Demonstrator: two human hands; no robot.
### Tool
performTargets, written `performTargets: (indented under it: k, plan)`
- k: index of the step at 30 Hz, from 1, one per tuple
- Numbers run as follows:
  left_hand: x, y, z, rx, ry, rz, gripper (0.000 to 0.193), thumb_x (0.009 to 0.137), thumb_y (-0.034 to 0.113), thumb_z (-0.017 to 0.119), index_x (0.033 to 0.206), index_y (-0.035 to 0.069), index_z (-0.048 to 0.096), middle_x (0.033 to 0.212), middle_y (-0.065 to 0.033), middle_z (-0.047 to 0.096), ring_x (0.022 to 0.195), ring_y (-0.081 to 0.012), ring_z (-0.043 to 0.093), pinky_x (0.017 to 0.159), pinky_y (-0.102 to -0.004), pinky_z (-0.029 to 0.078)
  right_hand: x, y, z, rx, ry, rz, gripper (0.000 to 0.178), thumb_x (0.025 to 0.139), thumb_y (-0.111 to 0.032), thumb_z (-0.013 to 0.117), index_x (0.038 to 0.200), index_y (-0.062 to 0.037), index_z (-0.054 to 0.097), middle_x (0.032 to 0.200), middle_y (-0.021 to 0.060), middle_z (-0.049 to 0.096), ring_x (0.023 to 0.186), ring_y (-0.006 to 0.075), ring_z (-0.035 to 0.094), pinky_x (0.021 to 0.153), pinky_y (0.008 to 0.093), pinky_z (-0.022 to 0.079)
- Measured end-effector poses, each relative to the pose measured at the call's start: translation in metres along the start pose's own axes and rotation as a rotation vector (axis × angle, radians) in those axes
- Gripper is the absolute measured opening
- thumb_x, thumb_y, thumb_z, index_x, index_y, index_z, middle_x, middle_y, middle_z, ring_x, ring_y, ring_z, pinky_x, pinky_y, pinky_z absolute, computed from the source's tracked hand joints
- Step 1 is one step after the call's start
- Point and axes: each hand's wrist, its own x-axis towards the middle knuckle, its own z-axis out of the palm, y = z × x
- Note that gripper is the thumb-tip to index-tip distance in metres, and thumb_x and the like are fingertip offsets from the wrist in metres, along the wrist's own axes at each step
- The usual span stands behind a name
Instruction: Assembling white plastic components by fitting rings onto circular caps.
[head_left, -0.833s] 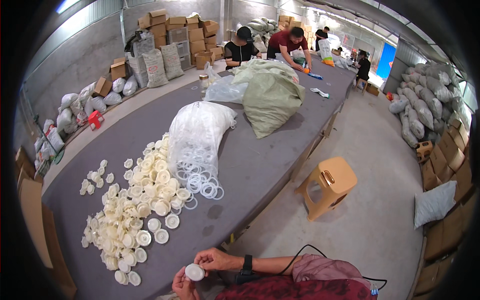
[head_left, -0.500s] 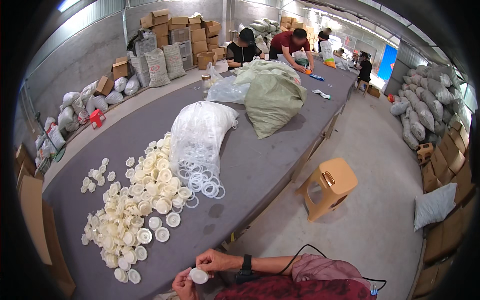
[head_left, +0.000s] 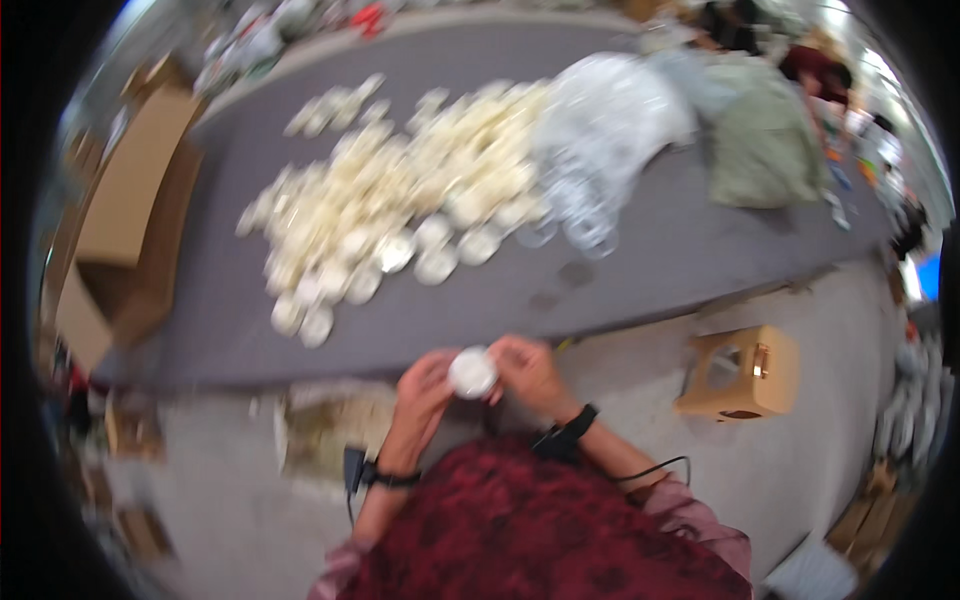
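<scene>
In front of my body, by the table's near edge, I hold a round white plastic cap. My left hand pinches it from the left, and my right hand grips its right side with fingers closed. Beyond my hands, a heap of cream and white plastic caps lies loose on the grey-covered table. To the right of the heap, translucent rings spill from a white plastic bag. Motion blur hides fine detail on the cap.
An open cardboard box stands at the table's left end. A green woven sack rests farther right on the table. An orange-tan plastic stool is on the floor to my right. People work at the far right end.
The view has swung left and down, so both forearms and the left-hand box now show more fully. The cap is still held between both hands.
</scene>
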Motion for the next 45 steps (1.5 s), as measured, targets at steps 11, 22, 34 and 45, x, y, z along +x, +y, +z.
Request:
performTargets:
  k: [11,22,34,45]
  plan:
    - [-0.017,-0.003,-0.018,0.057,0.046,0.075,0.033,0.089,0.003,0.067,0.121,-0.005,0.063,0.109,-0.0093,0.070,0.101,-0.0132,0.065,0.094,-0.0287,0.050,0.003,-0.004,0.012,-0.235,-0.128,-0.172,0.014,0.096,-0.007,0.062,0.107,0.0018,0.064,0.086,0.0032,0.068,0.076,0.0081,0.063,0.070,0.0247,0.053]
    - [-0.030,0.009,-0.032,0.438,0.014,-0.085,0.021,0.091,0.005,0.066,0.110,-0.003,0.069,0.098,-0.0046,0.071,0.091,-0.0091,0.064,0.083,-0.0253,0.051,0.009,-0.005,0.024,-0.537,-0.308,-0.058,0.016,0.089,-0.015,0.071,0.090,0.0005,0.067,0.071,0.0048,0.065,0.064,0.0066,0.056,0.058,0.0256,0.046]
    - [-0.106,0.068,-0.114,1.349,0.460,0.204,0.022,0.084,0.006,0.071,0.106,-0.001,0.072,0.098,-0.0132,0.070,0.089,-0.0225,0.069,0.078,-0.0306,0.052,0.133,-0.019,-0.022,-1.180,0.304,-0.614,0.012,0.082,-0.006,0.069,0.092,-0.0024,0.065,0.094,0.0120,0.055,0.087,0.0315,0.059,0.067,0.0440,0.050]
    - [0.036,0.027,0.006,1.507,0.202,0.799,0.029,0.078,0.000,0.071,0.106,0.004,0.069,0.102,-0.0135,0.067,0.083,-0.0316,0.065,0.072,-0.0344,0.052,0.056,-0.036,0.010,-1.041,-0.101,-0.713,0.011,0.079,-0.001,0.068,0.089,-0.0036,0.064,0.087,0.0113,0.056,0.076,0.0295,0.060,0.063,0.0384,0.048]
